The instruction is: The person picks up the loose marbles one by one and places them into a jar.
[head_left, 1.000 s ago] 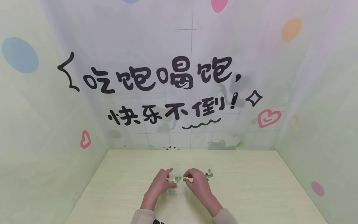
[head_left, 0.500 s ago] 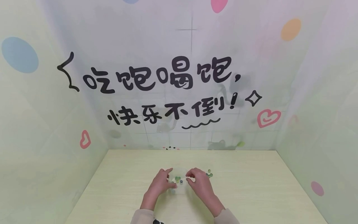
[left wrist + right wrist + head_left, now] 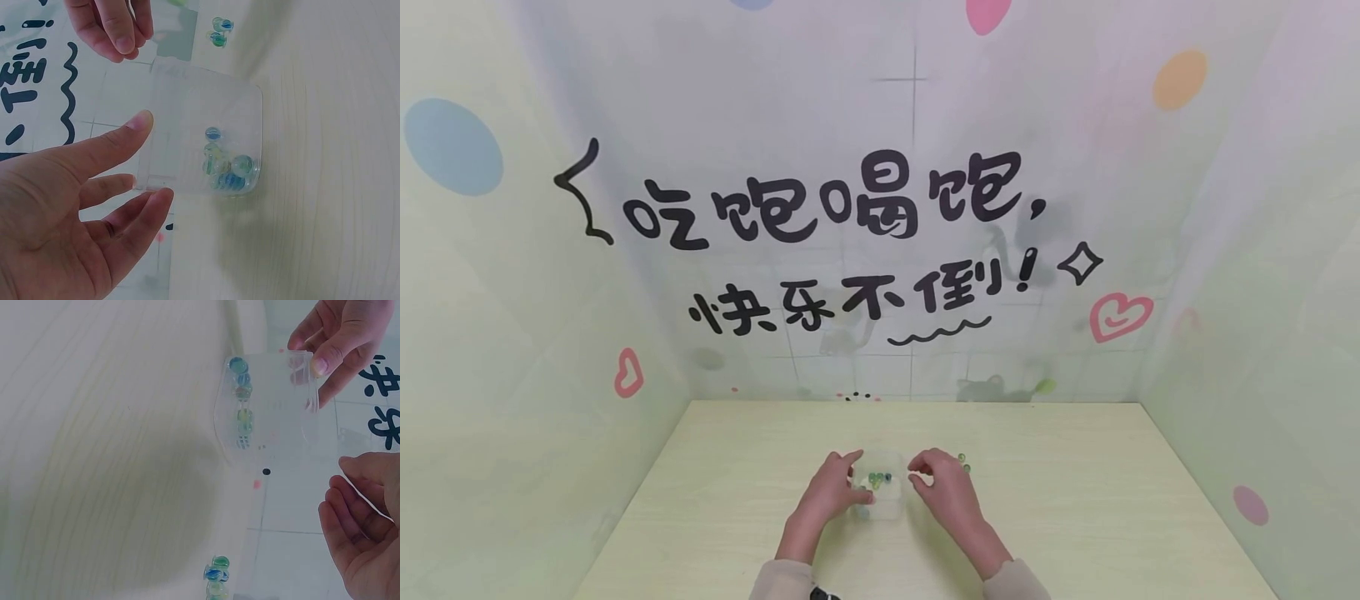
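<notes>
A clear plastic box (image 3: 889, 508) stands on the table with several glass marbles (image 3: 242, 165) on its bottom. My left hand (image 3: 833, 490) grips the box from the left, thumb and fingers at its rim. To the right of the box hovers my right hand (image 3: 947, 492), its fingers loosely bent and apart from the box; nothing shows between them. Beyond that hand, several loose green and blue marbles (image 3: 220, 32) lie on the table, partly hidden by it in the head view.
The pale wood-grain table (image 3: 1075, 500) meets a printed backdrop (image 3: 880, 108) at its rear edge. Backdrop panels also rise at the left and right sides. A dark object (image 3: 824, 593) shows at the left sleeve.
The right hand has let a dark blue marble go into the box and moved right, toward the loose marbles. The left hand keeps its hold on the box.
</notes>
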`<state>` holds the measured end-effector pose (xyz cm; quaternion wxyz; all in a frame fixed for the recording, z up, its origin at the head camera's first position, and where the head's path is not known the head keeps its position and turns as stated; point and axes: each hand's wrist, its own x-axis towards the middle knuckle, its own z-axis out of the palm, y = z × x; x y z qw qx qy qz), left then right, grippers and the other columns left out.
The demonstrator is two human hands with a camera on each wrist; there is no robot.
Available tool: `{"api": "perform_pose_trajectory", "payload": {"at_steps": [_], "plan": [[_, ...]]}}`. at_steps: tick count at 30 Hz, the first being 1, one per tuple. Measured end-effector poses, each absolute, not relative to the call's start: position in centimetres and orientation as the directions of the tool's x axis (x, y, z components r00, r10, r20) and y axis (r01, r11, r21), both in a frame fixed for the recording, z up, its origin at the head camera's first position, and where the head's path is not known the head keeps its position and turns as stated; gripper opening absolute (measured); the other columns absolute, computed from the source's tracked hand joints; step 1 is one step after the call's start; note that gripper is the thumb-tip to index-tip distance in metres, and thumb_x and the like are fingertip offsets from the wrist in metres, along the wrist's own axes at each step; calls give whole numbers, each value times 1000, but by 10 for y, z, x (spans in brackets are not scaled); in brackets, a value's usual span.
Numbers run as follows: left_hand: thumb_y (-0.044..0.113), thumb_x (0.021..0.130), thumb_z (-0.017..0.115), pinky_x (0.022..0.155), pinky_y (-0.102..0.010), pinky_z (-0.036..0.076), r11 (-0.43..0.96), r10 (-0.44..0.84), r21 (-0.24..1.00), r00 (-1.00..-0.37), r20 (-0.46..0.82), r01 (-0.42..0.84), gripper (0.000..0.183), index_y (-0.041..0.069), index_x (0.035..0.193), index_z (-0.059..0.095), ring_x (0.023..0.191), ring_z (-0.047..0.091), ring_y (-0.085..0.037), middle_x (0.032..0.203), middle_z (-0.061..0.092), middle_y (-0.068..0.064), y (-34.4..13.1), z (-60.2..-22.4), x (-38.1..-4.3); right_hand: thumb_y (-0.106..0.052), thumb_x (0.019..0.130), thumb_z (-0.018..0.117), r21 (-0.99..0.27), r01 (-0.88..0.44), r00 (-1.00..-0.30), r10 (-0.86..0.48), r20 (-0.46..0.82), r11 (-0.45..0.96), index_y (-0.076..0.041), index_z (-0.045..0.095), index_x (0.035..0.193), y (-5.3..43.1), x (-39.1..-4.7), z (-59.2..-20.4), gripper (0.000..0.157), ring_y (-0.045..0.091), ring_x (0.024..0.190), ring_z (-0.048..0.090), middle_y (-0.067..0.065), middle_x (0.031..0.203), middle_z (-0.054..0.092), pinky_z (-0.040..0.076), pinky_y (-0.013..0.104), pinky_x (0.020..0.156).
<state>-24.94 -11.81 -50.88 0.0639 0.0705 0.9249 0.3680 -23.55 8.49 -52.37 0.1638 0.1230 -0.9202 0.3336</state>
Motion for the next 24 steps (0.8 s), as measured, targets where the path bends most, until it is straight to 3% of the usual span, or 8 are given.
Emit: {"api": "perform_pose_trajectory", "payload": {"at_steps": [4, 9, 16, 24], "plan": [[13, 77, 85, 69, -32, 47, 720, 178, 689, -982, -65, 85, 75, -1, 142, 51, 84, 51, -18, 104, 53, -12, -118, -508, -249, -8, 83, 78, -558, -329, -912, -103, 397, 761, -14, 72, 87, 88, -235, -524, 10, 14, 79, 65, -2, 86, 70, 54, 24, 68], [12, 77, 85, 69, -31, 46, 715, 187, 693, -981, -59, 94, 75, -3, 142, 50, 83, 49, -18, 105, 53, -16, -118, -507, -248, -7, 82, 79, -556, -325, -908, -88, 409, 765, -13, 71, 87, 94, -235, -523, 11, 15, 78, 64, -2, 85, 70, 55, 36, 77], [12, 77, 85, 69, -32, 46, 718, 197, 688, -979, -53, 107, 75, -3, 142, 50, 84, 50, -19, 106, 53, -17, -118, -507, -248, -4, 82, 79, -583, -305, -915, -61, 399, 753, -12, 71, 86, 103, -238, -523, 11, 15, 77, 64, -1, 83, 70, 53, 23, 66], [12, 78, 84, 67, -30, 44, 714, 198, 692, -979, -56, 105, 75, -4, 142, 50, 82, 49, -18, 105, 53, -17, -118, -506, -247, -2, 81, 78, -605, -296, -917, -42, 397, 739, -9, 71, 85, 113, -240, -525, 11, 17, 77, 65, 1, 82, 70, 53, 21, 63]]}}
